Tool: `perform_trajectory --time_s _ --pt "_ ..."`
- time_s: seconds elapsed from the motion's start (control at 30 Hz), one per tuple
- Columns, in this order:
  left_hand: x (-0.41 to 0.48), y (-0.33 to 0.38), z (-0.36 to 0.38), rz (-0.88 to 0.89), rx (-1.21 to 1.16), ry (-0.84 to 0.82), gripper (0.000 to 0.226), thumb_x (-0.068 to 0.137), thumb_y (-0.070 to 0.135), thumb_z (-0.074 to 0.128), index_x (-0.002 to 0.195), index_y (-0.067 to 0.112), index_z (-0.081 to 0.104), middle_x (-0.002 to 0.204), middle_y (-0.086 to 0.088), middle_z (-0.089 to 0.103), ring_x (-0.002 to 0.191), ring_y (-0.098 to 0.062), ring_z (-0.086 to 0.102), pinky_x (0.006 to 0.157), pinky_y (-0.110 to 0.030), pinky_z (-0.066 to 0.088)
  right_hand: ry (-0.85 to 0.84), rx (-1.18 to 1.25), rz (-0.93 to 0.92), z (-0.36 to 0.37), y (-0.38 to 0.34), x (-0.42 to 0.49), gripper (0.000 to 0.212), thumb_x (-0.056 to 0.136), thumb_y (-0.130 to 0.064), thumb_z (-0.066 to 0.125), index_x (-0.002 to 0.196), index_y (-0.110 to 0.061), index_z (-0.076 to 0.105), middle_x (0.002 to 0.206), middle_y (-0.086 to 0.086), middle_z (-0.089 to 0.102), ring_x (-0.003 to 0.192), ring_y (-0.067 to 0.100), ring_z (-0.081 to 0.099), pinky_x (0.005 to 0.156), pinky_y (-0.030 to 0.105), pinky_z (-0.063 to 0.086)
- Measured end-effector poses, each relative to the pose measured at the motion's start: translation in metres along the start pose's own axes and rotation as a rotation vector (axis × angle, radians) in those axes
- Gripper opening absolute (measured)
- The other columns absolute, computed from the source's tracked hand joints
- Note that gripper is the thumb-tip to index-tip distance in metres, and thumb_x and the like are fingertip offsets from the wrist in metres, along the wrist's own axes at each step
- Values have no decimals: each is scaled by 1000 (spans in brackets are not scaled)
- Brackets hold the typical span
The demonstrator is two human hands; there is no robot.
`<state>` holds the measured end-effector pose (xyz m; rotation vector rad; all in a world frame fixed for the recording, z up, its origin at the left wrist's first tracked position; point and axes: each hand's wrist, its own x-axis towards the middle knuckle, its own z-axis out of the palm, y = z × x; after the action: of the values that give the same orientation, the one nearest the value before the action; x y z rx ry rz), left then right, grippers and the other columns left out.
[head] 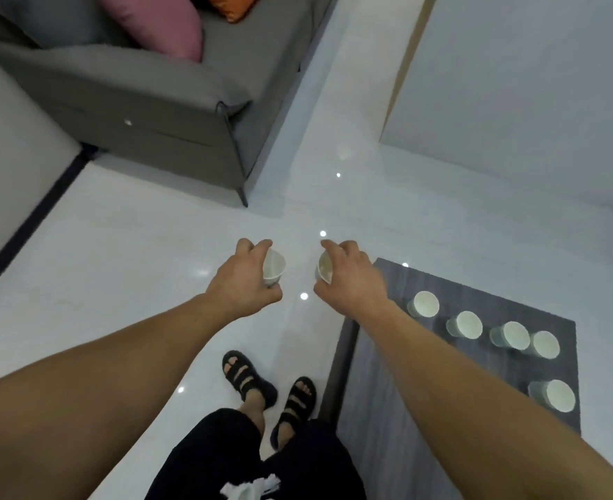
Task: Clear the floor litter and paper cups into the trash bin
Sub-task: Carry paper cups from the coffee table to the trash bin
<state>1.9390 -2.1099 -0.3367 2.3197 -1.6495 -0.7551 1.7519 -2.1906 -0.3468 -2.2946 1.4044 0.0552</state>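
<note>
Out over the floor (117, 247), ahead of my sandals (247, 377), I carry one cup in each hand so a single walk clears two. My left hand (242, 283) is curled round a cup (273, 270), fingers and thumb wrapping its wall. My right hand (352, 279) grips a second cup (325, 269) the same way. Both mouths tip inward toward each other; they look empty to me, so I judge the tilt costs nothing and a light hold is enough for thin paper.

Beside me on the right the table (388, 445) holds five more: a row of four (465, 324) along its far part, upright and close together, and a lone cup (554, 395) nearer its right edge. Those are left to fetch, so I reckon I am early in the job.

No bin shows from where I look, nor any loose litter on the floor, so I have to find the bin before letting go. The sofa (146, 113) stands ahead on my left. Something white sits at my waist, too cut off to tell what
</note>
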Motion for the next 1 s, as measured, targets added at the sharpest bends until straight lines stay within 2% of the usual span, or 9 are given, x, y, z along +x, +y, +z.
perform_trajectory --time_s 0.23,0.43,0.73,1.0 --pt "-99 -74 -62 -217 -37 257 75 75 42 67 139 23 34 127 -3 39 101 -27 55 79 -34 48 -51 -93 -282 0 -117 -16 73 79 -40 61 144 -31 30 134 3 39 111 27 48 79 36 44" --pt "-211 -160 -99 -431 -83 478 72 75 44 67 135 20 35 127 -2 39 100 -25 54 74 -31 44 -83 -180 -559 32 -250 -56 74 77 -42 61 143 -33 29 133 1 40 112 26 48 79 35 44" --pt "-471 -304 -109 -813 -109 691 73 75 43 65 137 20 33 127 -3 40 104 -27 52 80 -36 48 -172 -248 -975 134 -475 -201 73 78 -43 60 143 -34 28 133 1 38 111 25 48 79 36 46" --pt "-651 -386 -96 -1147 -158 871 76 77 44 64 141 22 31 127 -3 39 104 -26 52 82 -36 48 -324 -335 -1299 230 -625 -325 74 79 -44 60 145 -33 26 135 1 37 115 25 47 83 36 46"
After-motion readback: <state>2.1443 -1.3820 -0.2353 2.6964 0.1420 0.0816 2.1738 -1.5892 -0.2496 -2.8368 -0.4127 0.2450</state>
